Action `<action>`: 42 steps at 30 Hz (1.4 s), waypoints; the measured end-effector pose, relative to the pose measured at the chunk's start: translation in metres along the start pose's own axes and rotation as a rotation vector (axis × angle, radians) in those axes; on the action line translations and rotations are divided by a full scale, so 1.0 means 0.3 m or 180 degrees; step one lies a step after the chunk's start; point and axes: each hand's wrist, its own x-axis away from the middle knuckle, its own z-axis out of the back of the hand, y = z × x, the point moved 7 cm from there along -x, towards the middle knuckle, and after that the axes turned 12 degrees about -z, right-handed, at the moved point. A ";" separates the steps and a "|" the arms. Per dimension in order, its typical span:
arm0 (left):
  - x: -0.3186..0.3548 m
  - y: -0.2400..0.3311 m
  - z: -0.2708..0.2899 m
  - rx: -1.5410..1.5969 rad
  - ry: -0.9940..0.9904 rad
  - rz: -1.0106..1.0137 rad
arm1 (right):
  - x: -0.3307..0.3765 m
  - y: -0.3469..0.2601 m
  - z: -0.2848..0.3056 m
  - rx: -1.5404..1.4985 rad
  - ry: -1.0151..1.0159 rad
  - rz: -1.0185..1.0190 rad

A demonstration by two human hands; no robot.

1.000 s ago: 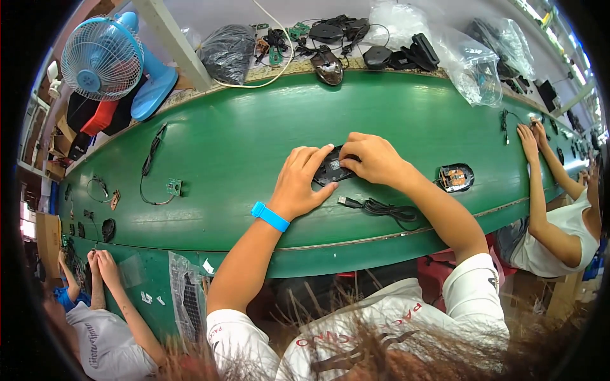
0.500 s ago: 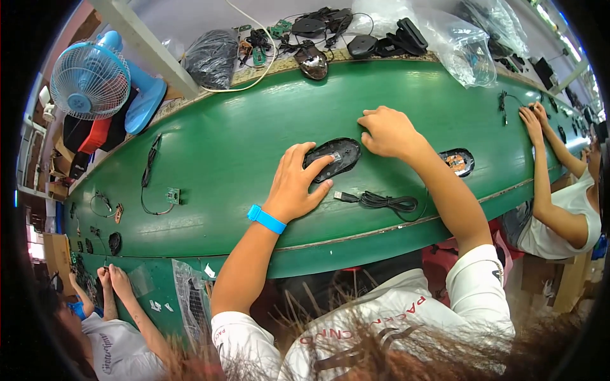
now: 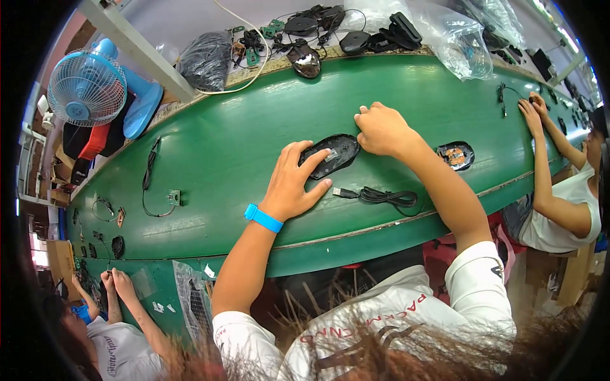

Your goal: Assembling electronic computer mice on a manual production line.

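Note:
My left hand (image 3: 293,170) rests over the left side of a black mouse shell (image 3: 340,152), holding it against the green surface with fingers and thumb spread around it. A small clear or pale piece (image 3: 331,154) shows inside the shell, beside my index fingertip. Just past the shell's right end, my right hand (image 3: 384,130) is closed with its fingers curled; what it pinches, if anything, is hidden. A coiled black USB cable (image 3: 387,197) lies nearer to me. Right of my right forearm sits another black mouse half (image 3: 456,155) with an orange-brown board in it.
The green belt (image 3: 235,159) runs across. At left lie a cable with a small circuit board (image 3: 175,197) and a blue fan (image 3: 89,89). Along the back ledge are a finished-looking dark mouse (image 3: 305,61), cables and plastic bags (image 3: 454,47). Co-workers' hands (image 3: 532,114) work at both sides.
The whole view has shifted slightly. My left hand still holds the mouse shell, and my right hand stays closed near its right end, with its knuckles turned a little.

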 end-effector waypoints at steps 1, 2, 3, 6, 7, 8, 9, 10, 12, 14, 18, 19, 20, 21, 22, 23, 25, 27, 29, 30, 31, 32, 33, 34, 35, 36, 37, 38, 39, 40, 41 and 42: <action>0.005 -0.003 0.008 0.0077 0.0040 0.0040 | -0.006 -0.003 -0.001 -0.0021 -0.0016 0.0015; 0.006 -0.008 0.013 0.0051 0.0047 0.0075 | -0.013 -0.011 -0.002 -0.0046 -0.0032 0.0044; 0.011 -0.009 0.027 0.0041 0.0129 -0.0019 | -0.019 -0.021 -0.007 -0.0001 -0.0035 0.0046; 0.031 -0.028 0.088 -0.0230 0.0320 0.0031 | -0.006 0.017 0.004 -0.0135 0.0050 0.0046; 0.034 -0.038 0.108 -0.0251 0.0522 0.0025 | -0.001 0.017 0.007 -0.0150 0.0042 0.0096; 0.034 -0.053 0.142 -0.0242 0.0734 -0.0041 | 0.010 0.031 0.025 -0.0133 0.0043 0.0091; 0.055 -0.087 0.183 -0.0375 0.0755 0.0062 | 0.017 0.027 0.039 -0.0204 0.0064 0.0079; 0.068 -0.123 0.214 -0.0511 0.0959 0.0120 | 0.023 0.043 0.045 -0.0250 0.0078 0.0019; 0.123 -0.172 0.285 -0.0716 0.1159 0.0197 | 0.023 0.045 0.027 -0.0339 0.0123 0.0105; 0.229 -0.256 0.405 -0.0937 0.1633 0.0942 | 0.013 0.072 0.009 -0.0438 0.0175 0.0020; 0.438 -0.272 0.606 -0.2352 0.1208 0.1479 | -0.003 0.083 -0.004 -0.0548 0.0198 0.0124; 0.518 -0.284 0.640 -0.2391 0.1190 0.1477 | -0.007 0.076 0.004 -0.0584 0.0208 0.0141; 0.593 -0.306 0.657 -0.2523 0.1006 0.1718 | -0.009 0.074 0.015 -0.0557 0.0146 0.0123; 0.655 -0.335 0.658 -0.2653 0.0822 0.1961 | -0.011 0.070 0.027 -0.0529 0.0084 0.0109; 0.656 -0.341 0.644 -0.2649 0.0813 0.1943 | -0.014 0.079 0.028 -0.0480 0.0012 0.0071; 0.669 -0.353 0.632 -0.2413 0.0711 0.2177 | -0.015 0.083 0.036 -0.0495 0.0021 0.0077; 0.700 -0.373 0.603 -0.1924 0.0526 0.2632 | -0.017 0.093 0.047 -0.0511 -0.0058 0.0022; 0.705 -0.359 0.596 -0.2028 0.0586 0.2619 | -0.009 0.098 0.054 -0.0506 -0.0072 -0.0004; 0.684 -0.364 0.591 -0.2203 0.0710 0.2563 | -0.014 0.111 0.034 -0.0548 -0.0095 -0.0026; 0.692 -0.372 0.595 -0.2222 0.0741 0.2535 | -0.016 0.110 0.025 -0.0582 -0.0103 -0.0028; 0.708 -0.380 0.606 -0.2040 0.0990 0.2535 | -0.021 0.113 0.021 -0.0581 -0.0060 -0.0032; 0.723 -0.388 0.618 -0.1854 0.1233 0.2527 | -0.026 0.113 0.013 -0.0640 -0.0044 0.0018; 0.710 -0.381 0.621 -0.1638 0.1450 0.2510 | -0.015 0.109 0.018 -0.0693 -0.0049 0.0044; 0.688 -0.372 0.620 -0.1628 0.1451 0.2475 | -0.005 0.111 0.026 -0.0749 -0.0056 0.0070; 0.677 -0.371 0.616 -0.1011 0.1783 0.2400 | 0.004 0.120 0.034 -0.0749 -0.0039 0.0040; 0.666 -0.370 0.609 -0.0385 0.2092 0.2312 | 0.013 0.120 0.046 -0.0800 0.0062 0.0101; 0.655 -0.369 0.598 0.0251 0.2379 0.2213 | 0.022 0.115 0.056 -0.0849 0.0161 0.0162; 0.619 -0.344 0.586 0.0285 0.2354 0.2191 | 0.040 0.106 0.071 -0.0889 0.0251 0.0206; 0.581 -0.319 0.566 0.0731 0.2462 0.2043 | 0.053 0.095 0.068 -0.0879 0.0250 0.0159; 0.535 -0.282 0.552 0.1167 0.2571 0.1889 | 0.076 0.055 0.100 -0.1216 0.0551 0.0495; 0.498 -0.256 0.525 0.1619 0.2665 0.1745 | 0.110 0.015 0.136 -0.1544 0.0837 0.0824; 0.465 -0.236 0.501 0.1666 0.2639 0.1741 | 0.118 -0.022 0.161 -0.1890 0.0730 0.1053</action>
